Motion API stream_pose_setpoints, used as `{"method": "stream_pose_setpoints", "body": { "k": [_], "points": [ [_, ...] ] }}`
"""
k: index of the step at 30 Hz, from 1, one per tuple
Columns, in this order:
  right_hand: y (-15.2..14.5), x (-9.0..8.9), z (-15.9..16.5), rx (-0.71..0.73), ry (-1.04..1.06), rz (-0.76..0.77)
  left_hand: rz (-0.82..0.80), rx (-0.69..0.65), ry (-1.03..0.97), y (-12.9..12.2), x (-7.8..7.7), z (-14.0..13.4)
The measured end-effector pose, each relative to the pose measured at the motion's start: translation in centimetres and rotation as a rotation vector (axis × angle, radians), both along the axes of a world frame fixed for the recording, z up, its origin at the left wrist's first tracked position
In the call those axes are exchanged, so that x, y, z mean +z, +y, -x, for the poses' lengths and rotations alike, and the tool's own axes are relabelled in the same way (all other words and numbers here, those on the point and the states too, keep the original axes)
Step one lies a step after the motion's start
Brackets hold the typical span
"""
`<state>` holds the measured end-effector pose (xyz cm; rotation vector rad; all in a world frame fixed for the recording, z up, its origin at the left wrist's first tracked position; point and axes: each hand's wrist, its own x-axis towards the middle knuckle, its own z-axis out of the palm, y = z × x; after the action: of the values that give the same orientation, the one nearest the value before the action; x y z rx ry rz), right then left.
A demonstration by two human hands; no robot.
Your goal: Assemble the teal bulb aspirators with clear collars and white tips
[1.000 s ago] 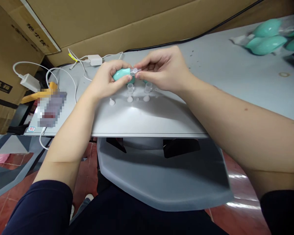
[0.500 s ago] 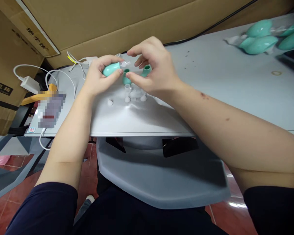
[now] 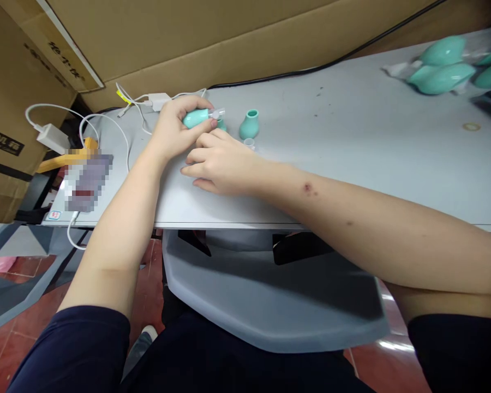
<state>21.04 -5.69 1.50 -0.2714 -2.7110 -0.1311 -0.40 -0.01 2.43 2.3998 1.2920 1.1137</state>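
Note:
My left hand (image 3: pixel 180 123) is closed around a teal rubber bulb (image 3: pixel 195 118) lying on its side. A clear plastic nozzle (image 3: pixel 217 113) sticks out of the bulb's right end, close to the thumb and forefinger. My right hand (image 3: pixel 225 164) is low over the table, palm down, fingers pointing left and apart, with nothing visible in them. It covers the spot where small white cone tips lay. Behind it, a second teal bulb (image 3: pixel 221 125) is mostly hidden. A third teal bulb (image 3: pixel 250 125) stands upright, mouth up, with a clear plastic piece (image 3: pixel 249 143) in front of it.
More teal bulbs (image 3: pixel 444 65) in clear wrap lie at the back right. On the left are white cables, a charger (image 3: pixel 53 138), a blurred phone (image 3: pixel 90 183) and a yellow-orange piece (image 3: pixel 67 161). Cardboard (image 3: pixel 196 43) walls the table's back; a grey chair (image 3: pixel 270 305) sits below its front edge.
My right hand has moved down and left from beside the nozzle to the white tips, uncovering the upright bulb. My left hand still holds its bulb. The view has shifted slightly.

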Motion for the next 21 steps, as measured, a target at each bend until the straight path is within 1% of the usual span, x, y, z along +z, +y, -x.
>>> {"method": "stream_pose_setpoints", "body": {
  "k": [2,5,8,10,12,14,16,19,21],
  "points": [
    [0.1,0.1,0.1,-0.010,-0.029,-0.008,-0.017,-0.010,0.027,0.7,-0.5,0.5],
    [0.2,0.2,0.3,-0.041,-0.062,-0.005,-0.061,-0.048,0.024,2.1,-1.8,1.2],
    [0.0,0.2,0.5,-0.038,-0.037,-0.003,-0.101,-0.070,0.023,3.3,-3.0,1.8],
    [-0.1,0.1,0.6,-0.025,-0.022,-0.008,-0.119,-0.079,0.012,3.7,-3.4,1.8],
    [-0.3,0.1,0.7,-0.028,-0.033,-0.003,-0.124,-0.083,-0.017,3.5,-3.3,1.6],
    [-0.2,0.1,0.7,-0.036,-0.044,0.022,-0.147,-0.088,-0.062,2.9,-2.9,1.2],
    [0.1,0.1,0.6,-0.028,-0.004,0.067,-0.163,-0.090,-0.097,2.2,-2.4,0.9],
    [0.9,0.0,-0.1,0.011,0.175,0.167,-0.158,-0.064,-0.118,1.6,-1.9,0.9],
    [1.6,0.1,-0.9,0.041,0.332,0.266,-0.162,-0.046,-0.116,1.7,-1.9,1.2]
  ]
}}
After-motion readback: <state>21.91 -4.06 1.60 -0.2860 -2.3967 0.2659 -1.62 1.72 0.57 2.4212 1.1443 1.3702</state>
